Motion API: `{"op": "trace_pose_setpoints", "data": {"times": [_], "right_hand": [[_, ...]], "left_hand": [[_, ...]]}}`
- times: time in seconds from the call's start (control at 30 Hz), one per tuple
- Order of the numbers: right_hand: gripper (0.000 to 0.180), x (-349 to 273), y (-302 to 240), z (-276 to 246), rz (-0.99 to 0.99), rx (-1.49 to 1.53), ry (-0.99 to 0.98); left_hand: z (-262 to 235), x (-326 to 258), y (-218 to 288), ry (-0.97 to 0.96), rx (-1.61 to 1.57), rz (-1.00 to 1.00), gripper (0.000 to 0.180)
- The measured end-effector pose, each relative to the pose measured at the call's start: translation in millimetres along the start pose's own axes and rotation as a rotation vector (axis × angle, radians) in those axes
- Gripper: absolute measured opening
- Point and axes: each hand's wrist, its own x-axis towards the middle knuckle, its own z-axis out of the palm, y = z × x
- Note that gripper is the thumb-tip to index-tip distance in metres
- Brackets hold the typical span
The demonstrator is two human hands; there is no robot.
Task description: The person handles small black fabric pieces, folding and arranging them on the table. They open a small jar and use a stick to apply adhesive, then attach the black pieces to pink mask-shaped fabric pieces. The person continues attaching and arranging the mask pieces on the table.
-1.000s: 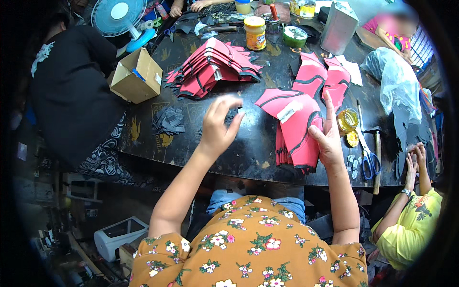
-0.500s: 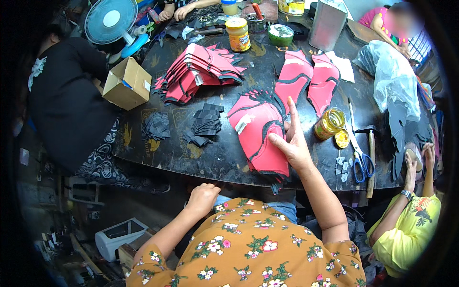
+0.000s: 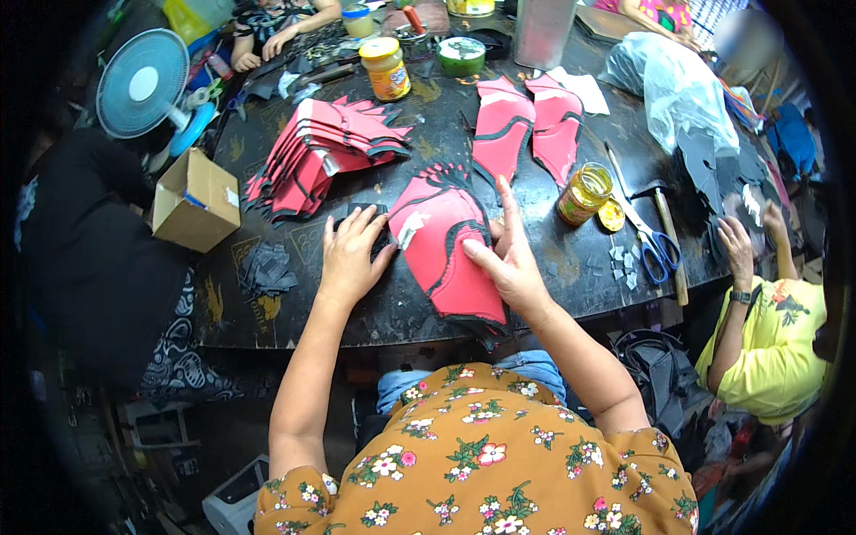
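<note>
My right hand [image 3: 515, 272] grips a stack of pink, black-trimmed shoe-upper pieces [image 3: 441, 250], its thumb on the top piece and the other fingers partly hidden beneath. A small white tag lies on the stack's top. My left hand [image 3: 352, 259] rests over a pile of small black strips [image 3: 379, 241], fingers spread and pointing away from me; the hand covers most of that pile. Left of it lies a second pile of black strips [image 3: 267, 270]. Further back stands a bigger heap of pink pieces [image 3: 325, 156]. Two more pink pieces [image 3: 504, 129] lie beyond my right hand.
To the right are an open glass jar [image 3: 586, 193], its yellow lid [image 3: 612, 215], blue-handled scissors [image 3: 658, 254] and a hammer [image 3: 670, 241]. A cardboard box [image 3: 198, 201] and fan [image 3: 143, 85] stand left. A yellow-sleeved person [image 3: 767, 348] works at right; others sit around the table.
My left hand has risen from the table's near edge onto the black strips. My right hand still holds the pink stack. The whole view has shifted, so things appear further left.
</note>
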Motion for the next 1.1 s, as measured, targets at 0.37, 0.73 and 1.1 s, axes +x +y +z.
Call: {"op": "trace_pose_setpoints", "data": {"times": [0.37, 0.73, 1.1], "right_hand": [[0.109, -12, 2, 33, -0.06, -0.12, 0.045], [0.108, -28, -50, 14, 0.013, -0.787, -0.285], [0.026, -95, -148, -82, 0.157, -1.142, -0.269]], "left_hand": [[-16, -20, 62, -0.004, -1.761, -0.497, 0.091], [-42, 4, 19, -0.044, -1.141, -0.383, 0.064], [-56, -4, 45, 0.175, -0.264, -0.121, 0.063]]}}
